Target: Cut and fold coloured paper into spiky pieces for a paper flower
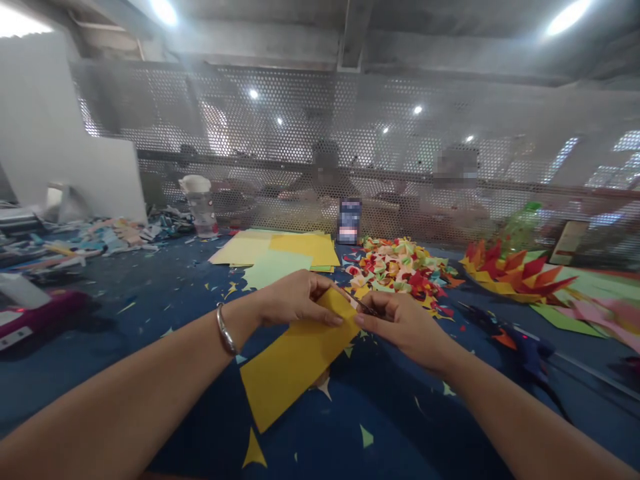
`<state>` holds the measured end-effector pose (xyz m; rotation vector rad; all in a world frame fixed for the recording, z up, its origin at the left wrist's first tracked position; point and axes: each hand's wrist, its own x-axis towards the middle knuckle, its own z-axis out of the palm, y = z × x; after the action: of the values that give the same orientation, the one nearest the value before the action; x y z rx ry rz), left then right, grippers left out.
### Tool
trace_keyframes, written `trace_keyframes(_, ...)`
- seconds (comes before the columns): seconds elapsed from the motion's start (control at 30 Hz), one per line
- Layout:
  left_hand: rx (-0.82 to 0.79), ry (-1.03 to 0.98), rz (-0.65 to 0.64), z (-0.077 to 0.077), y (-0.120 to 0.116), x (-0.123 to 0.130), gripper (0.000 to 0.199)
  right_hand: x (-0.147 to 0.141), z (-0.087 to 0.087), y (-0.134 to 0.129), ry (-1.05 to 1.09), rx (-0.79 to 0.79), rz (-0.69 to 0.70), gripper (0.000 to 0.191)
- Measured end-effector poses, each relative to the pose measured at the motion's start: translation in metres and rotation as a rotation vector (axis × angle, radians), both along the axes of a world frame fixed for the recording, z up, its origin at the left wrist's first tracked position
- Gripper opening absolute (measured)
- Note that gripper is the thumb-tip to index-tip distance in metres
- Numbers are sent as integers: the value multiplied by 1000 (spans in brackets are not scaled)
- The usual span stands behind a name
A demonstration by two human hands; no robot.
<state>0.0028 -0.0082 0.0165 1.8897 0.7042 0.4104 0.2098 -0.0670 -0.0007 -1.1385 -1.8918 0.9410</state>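
Paper point(295, 370) slanted across the frame's lower centre, pinched by the left hand point(296, 299), presumably to steady it against scissors point(369, 309) gripped in the right hand point(413, 328).

Near the frame's centre stands a phone point(349, 221); left of it, a pale cup point(199, 208); at right, a greenish bottle point(521, 227).

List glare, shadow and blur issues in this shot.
Head view: ceiling lights blown out, top left and right; perforated screen hazy. Head view: phone display pixelated. Head view: yellow paper outline clear; soft shadows darken the blue tabletop near it.
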Motion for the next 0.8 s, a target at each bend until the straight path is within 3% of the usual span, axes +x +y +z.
trace_keyframes(0.1, -115, -62, 73, -5, 0, -1, 34, 1, 1, -1, 16, -1, -19, 23)
trace_keyframes(0.33, -361, -238, 180, -7, -7, -3, 28, 6, 5, -3, -41, 19, -116, 35)
trace_keyframes(0.5, -411, -346, 244, -7, -8, 0, 25, 8, 5, -1, -103, 79, -129, 34)
trace_keyframes(0.8, -419, -375, 228, -8, -9, 0, 25, 8, 7, -4, -188, 144, -145, 36)
